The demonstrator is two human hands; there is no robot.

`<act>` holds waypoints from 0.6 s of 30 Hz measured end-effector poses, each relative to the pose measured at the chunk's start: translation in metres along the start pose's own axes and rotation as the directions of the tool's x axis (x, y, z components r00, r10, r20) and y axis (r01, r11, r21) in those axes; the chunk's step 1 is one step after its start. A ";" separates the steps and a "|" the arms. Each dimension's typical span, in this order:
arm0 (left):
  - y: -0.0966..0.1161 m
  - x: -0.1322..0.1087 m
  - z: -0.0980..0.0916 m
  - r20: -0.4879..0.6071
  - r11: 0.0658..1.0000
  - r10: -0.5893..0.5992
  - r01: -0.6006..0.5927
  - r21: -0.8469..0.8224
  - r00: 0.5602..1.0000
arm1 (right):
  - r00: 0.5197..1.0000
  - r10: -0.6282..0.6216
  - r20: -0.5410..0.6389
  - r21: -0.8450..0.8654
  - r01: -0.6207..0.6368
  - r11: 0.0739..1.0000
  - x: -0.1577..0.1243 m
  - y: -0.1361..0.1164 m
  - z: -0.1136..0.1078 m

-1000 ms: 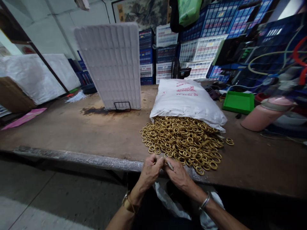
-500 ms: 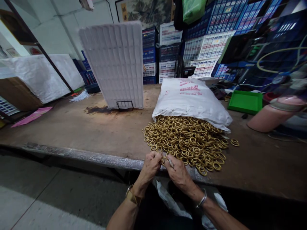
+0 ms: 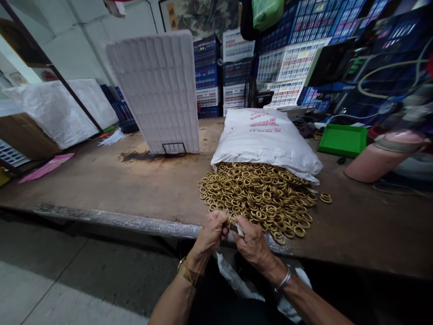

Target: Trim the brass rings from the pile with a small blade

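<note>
My left hand (image 3: 214, 228) is closed at the table's front edge, its fingertips pinching a gold-coloured ring mostly hidden by the fingers. Close beside it, my right hand (image 3: 252, 241) grips a small knife (image 3: 240, 229) with a pale handle and a short dark blade pointing at the left fingertips. Just beyond both hands lies a heap of gold-coloured rings (image 3: 260, 194), spilling from the mouth of a white woven sack (image 3: 260, 140) with red print. One loose ring (image 3: 325, 197) rests to the right of the heap.
A white ribbed panel (image 3: 158, 95) stands upright in a black wire stand (image 3: 174, 149) on the wooden table (image 3: 135, 189). To the right are a green tray (image 3: 343, 140) and a pink bottle (image 3: 382, 158). Stacked crates (image 3: 284, 61) line the back; pink sheeting (image 3: 47, 168) lies left.
The knife's dark blade now shows between my hands, turned toward the left fingertips. The ring visible there earlier is more covered by my left fingers. The view has shifted slightly.
</note>
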State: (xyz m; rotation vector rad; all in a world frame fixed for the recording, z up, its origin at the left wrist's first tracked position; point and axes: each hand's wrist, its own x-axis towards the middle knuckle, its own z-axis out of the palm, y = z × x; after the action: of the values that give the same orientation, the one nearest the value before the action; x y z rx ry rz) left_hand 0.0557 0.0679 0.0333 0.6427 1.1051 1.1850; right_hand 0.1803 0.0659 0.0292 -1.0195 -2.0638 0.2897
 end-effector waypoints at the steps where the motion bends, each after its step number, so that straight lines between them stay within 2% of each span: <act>1: 0.000 0.002 -0.002 -0.044 0.999 -0.028 0.026 -0.031 0.999 | 0.998 -0.056 -0.015 0.005 0.056 0.998 -0.002 -0.006 -0.004; 4: 0.004 0.004 -0.008 -0.136 0.995 -0.061 0.050 -0.082 0.989 | 0.959 -0.284 0.011 0.096 0.281 0.955 -0.004 -0.023 -0.017; 5: 0.005 0.002 -0.010 -0.140 0.995 -0.061 0.049 -0.093 0.988 | 0.961 -0.277 0.019 0.130 0.273 0.953 -0.002 -0.025 -0.021; 7: 0.008 -0.004 -0.011 -0.118 0.993 -0.059 0.046 -0.110 0.991 | 0.989 -0.145 0.026 0.122 0.140 0.983 0.005 -0.019 -0.028; 8: 0.009 -0.007 -0.011 -0.109 0.992 -0.052 0.038 -0.120 0.993 | 1.000 -0.012 0.012 0.099 0.010 0.995 0.010 -0.012 -0.030; 9: 0.009 -0.012 -0.011 -0.104 0.991 -0.044 0.030 -0.131 0.994 | 0.995 0.101 -0.021 0.087 -0.099 0.991 0.015 -0.003 -0.031; 11: 0.006 -0.020 -0.012 -0.102 0.988 -0.041 0.025 -0.154 0.994 | 0.974 0.227 0.019 0.088 -0.227 0.970 0.021 0.015 -0.030; 15: -0.010 -0.037 -0.023 -0.099 0.977 -0.095 0.073 -0.201 0.991 | 0.950 0.259 0.175 0.110 -0.280 0.954 0.013 0.035 -0.020; 18: -0.026 -0.049 -0.032 -0.110 0.969 -0.121 0.093 -0.227 0.987 | 0.936 0.269 0.226 0.071 -0.291 0.954 0.005 0.037 -0.008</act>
State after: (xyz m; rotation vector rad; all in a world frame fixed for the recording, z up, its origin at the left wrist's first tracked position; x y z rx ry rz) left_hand 0.0374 0.0092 0.0157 0.3374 1.0779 1.2457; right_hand 0.2053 0.0928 0.0181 -1.2658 -2.0640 0.6730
